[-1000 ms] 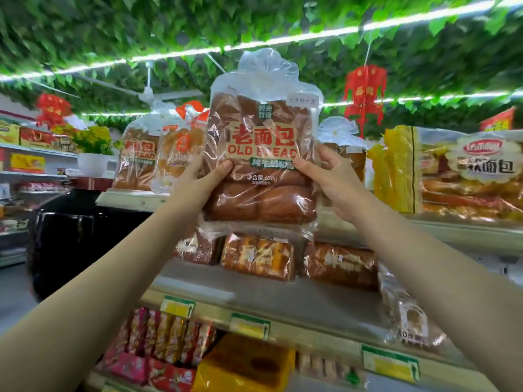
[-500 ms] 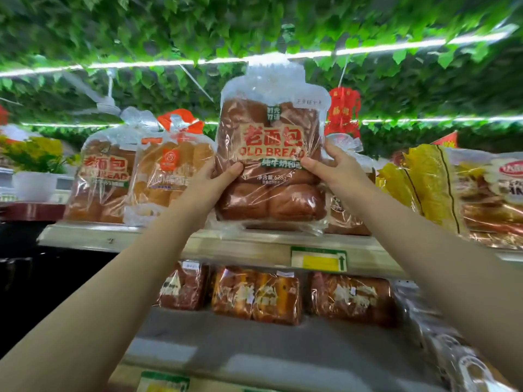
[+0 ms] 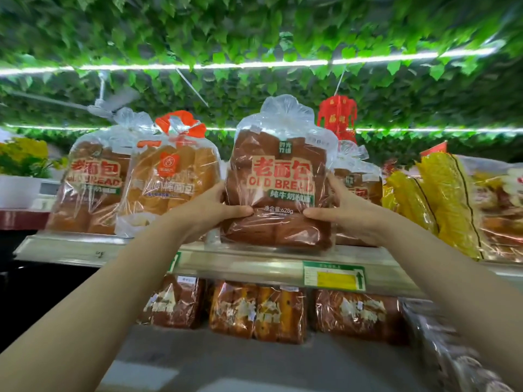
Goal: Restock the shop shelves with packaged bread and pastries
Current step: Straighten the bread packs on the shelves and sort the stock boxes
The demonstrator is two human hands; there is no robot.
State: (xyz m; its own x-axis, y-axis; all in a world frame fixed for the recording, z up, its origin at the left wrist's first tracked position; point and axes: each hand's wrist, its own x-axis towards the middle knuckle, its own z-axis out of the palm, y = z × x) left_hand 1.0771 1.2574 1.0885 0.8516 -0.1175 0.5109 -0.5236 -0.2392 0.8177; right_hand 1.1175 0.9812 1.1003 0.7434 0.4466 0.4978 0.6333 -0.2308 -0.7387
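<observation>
Both hands were on one bag of dark "Old Bread" (image 3: 280, 176); left hand (image 3: 209, 213) gripped its left side, thumb across the front; right hand (image 3: 348, 213) gripped the right side the same way; neither hand had let go. The bag stood upright at the near edge of the top shelf (image 3: 240, 261), knotted top up, label facing the camera; its base looked to be on or just over the shelf lip, could not tell if the weight was fully down. Left of it on the same shelf stood a lighter loaf bag (image 3: 172, 176), and further left a second Old Bread bag (image 3: 90, 182); another bagged loaf (image 3: 359, 179) sat just behind the right hand; yellow-wrapped packs (image 3: 441, 202) lay at far right. A green and yellow price tag (image 3: 334, 275) hung on the shelf edge below the held bag. The lower shelf (image 3: 198, 363) carried a far row of small wrapped cakes (image 3: 257, 312), with bare board in front of them. Judgement: this bag was at placement, nearly done; left to do: seat it, push it back into line with its neighbours, release; the lower shelf looked like it had room for more, so the restock as a whole seemed partway; any remaining stock was out of view.
</observation>
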